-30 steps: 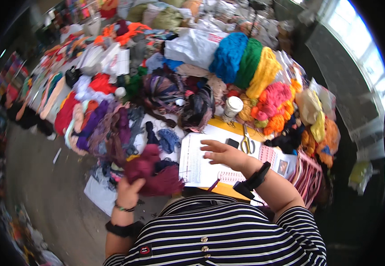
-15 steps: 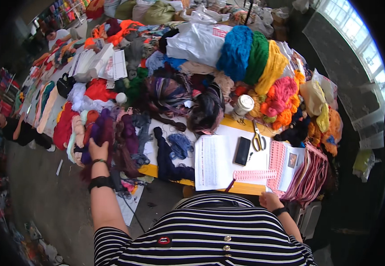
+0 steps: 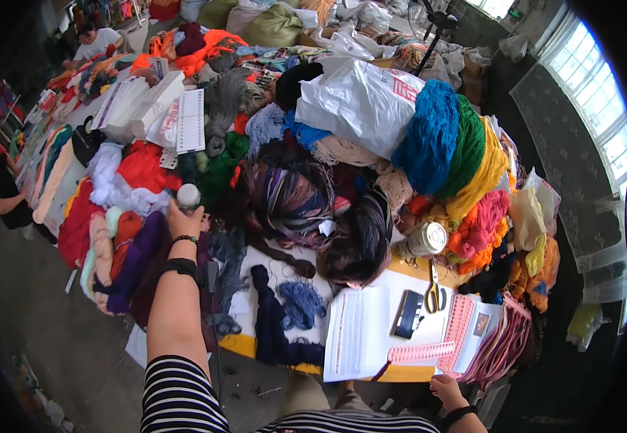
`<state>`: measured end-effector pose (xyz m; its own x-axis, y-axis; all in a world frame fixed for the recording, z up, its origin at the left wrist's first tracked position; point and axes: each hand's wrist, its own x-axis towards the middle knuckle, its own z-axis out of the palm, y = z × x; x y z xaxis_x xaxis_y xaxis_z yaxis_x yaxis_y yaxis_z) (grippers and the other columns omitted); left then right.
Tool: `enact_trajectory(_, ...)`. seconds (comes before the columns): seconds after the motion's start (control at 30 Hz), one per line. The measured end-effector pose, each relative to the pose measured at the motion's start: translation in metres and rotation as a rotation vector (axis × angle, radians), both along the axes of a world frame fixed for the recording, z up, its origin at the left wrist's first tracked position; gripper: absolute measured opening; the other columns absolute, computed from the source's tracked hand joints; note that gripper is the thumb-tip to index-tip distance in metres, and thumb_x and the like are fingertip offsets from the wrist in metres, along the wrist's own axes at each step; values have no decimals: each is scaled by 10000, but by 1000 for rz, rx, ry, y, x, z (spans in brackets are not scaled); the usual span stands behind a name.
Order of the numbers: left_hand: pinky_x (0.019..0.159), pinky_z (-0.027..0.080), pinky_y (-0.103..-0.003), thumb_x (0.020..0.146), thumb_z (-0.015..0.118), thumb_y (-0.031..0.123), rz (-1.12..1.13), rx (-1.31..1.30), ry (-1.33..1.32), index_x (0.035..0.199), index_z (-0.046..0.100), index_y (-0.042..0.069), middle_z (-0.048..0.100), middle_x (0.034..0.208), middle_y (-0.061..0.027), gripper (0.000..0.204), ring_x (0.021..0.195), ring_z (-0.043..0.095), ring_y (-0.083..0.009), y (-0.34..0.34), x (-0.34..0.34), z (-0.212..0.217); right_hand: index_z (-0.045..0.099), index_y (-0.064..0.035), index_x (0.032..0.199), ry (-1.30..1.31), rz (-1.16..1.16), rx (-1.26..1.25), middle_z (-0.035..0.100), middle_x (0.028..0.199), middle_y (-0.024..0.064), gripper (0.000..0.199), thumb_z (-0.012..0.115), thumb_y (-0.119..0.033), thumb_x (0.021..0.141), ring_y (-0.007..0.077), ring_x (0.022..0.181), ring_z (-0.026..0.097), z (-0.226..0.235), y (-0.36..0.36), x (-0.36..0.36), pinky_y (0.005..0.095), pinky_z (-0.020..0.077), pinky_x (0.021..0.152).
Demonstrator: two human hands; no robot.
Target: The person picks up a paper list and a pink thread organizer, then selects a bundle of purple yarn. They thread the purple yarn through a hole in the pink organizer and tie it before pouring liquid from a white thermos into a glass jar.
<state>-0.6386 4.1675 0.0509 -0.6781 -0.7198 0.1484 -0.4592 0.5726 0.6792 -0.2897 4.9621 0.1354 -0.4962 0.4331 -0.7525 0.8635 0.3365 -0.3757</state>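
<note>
"What are my fingers doing?"

"Your left hand (image 3: 185,225) has its fingers and thumb around the near side of a white-lidded container (image 3: 188,195), grasping it; how firmly, I can't tell. Your right hand (image 3: 449,392) has loosely curled fingers, and I can't tell whether they hold anything."

"Where exactly is the container?"

"On the left part of the yarn-covered table, upright, lid facing up. Red yarn (image 3: 147,167) lies just left of it and farther off, dark green yarn (image 3: 219,169) to its right, and a purple hank (image 3: 138,263) nearer you on the left."

"And by my right hand?"

"You have it at the table's yellow near edge (image 3: 407,373), close to a pink perforated strip (image 3: 420,352) and the maroon and pink strands (image 3: 497,343). Beyond it lie a dark phone (image 3: 408,314) and yellow-handled scissors (image 3: 435,296)."

"Farther out?"

"A white lidded cup (image 3: 429,239), then big blue (image 3: 427,137), green (image 3: 463,148) and yellow hanks (image 3: 483,173), beside a large white bag (image 3: 356,105)."
</note>
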Motion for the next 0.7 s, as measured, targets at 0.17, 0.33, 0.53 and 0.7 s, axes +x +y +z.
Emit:
enact_trajectory(0.17, 1136, 408, -443, 707, 903, 254, 98, -4, 35, 1510, 341, -47, 503, 1467, -270, 1025, 1354, 496, -403, -26, -40, -49, 673, 37, 1185, 102, 363, 1, 735, 1008, 103, 334, 709, -192, 946, 188, 908, 700, 7, -83, -70, 293, 554, 814)
enact_trajectory(0.33, 1021, 475, -464, 697, 908, 240, 99, 150, -16, 1302, 547, 8, 610, 1299, -231, 742, 1232, 579, -396, -6, -47, -31, 677, 9, 1206, 159, 665, -17, 736, 1109, 169, 319, 709, -184, 954, 251, 1011, 725, 24, -148, -132, 330, 576, 874)
enact_trajectory(0.53, 985, 470, -484, 688, 883, 241, -186, -121, 351, 1306, 512, 4, 587, 1209, -219, 759, 1127, 580, -415, 65, 33, 24, 658, -22, 1245, 387, 1052, -132, 710, 1105, 197, 375, 718, -243, 948, 335, 973, 709, 72, -252, -223, 390, 578, 844)
enact_trajectory(0.7, 1041, 468, -416, 772, 842, 284, -684, 178, 264, 1354, 453, 6, 499, 1266, -139, 754, 1213, 546, -282, 188, 154, 99, 538, -83, 1407, 681, 1286, -235, 652, 1272, 192, 587, 738, -351, 924, 355, 1087, 681, 121, -342, -259, 435, 584, 871)
